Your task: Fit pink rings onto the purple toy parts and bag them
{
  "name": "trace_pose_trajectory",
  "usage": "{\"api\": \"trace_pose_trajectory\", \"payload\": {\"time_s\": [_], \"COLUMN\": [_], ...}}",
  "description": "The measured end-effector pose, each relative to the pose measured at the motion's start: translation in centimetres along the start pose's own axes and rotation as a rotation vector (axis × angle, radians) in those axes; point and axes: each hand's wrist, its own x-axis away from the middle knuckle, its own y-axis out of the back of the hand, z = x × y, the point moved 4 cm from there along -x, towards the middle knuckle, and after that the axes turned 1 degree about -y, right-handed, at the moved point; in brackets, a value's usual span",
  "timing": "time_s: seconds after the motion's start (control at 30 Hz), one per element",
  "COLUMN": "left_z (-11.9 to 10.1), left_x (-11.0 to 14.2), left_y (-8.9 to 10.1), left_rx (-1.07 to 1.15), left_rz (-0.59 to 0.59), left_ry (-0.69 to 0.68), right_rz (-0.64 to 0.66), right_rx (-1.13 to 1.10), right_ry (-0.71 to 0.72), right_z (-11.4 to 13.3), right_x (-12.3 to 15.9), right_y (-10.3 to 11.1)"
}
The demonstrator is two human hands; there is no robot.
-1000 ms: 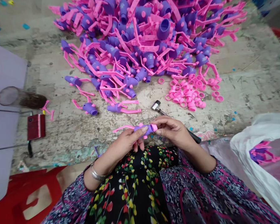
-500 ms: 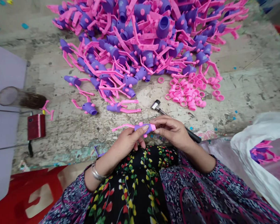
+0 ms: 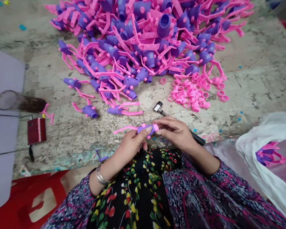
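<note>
In my left hand (image 3: 130,143), pinched between thumb and fingers, is a purple plastic toy part (image 3: 140,128) with a long pink limb pointing left and small pink knobs on its sides. A pink ring (image 3: 155,128) caps its right end. The fingertips of my right hand (image 3: 177,132) close in on that ring, thumb below and index finger above. Just beyond my right hand lies a small hammer (image 3: 158,107), its black handle (image 3: 197,138) passing under the hand. Two similar purple and pink pieces (image 3: 90,111) lie loose on the table ahead of my left hand.
A large heap of purple and pink pieces (image 3: 164,25) covers the far table. Loose pink rings (image 3: 195,106) are piled at right. A white bag (image 3: 248,143) holding pieces stands lower right. A tipped glass (image 3: 7,101) and a dark red box (image 3: 36,131) are at left.
The view has shifted very slightly. Both hands keep nearly the same pose around the toy part, with the right fingertips still at its ringed end.
</note>
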Motion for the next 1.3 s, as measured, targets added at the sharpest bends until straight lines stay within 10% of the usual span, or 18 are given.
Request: {"api": "trace_pose_trajectory", "payload": {"time_s": [0.6,1.3], "left_z": [-0.7,0.9], "left_x": [0.0,0.1], "left_y": [-0.1,-1.4], "left_rx": [-0.142,0.394], "left_rz": [-0.189,0.254], "left_ry": [-0.105,-0.095], "right_rz": [-0.045,-0.053], "right_rx": [-0.003,0.158], "right_ry": [-0.055,0.168], "right_z": [-0.9,3.8], "right_x": [0.1,0.8], "right_y": [-1.3,-1.5]}}
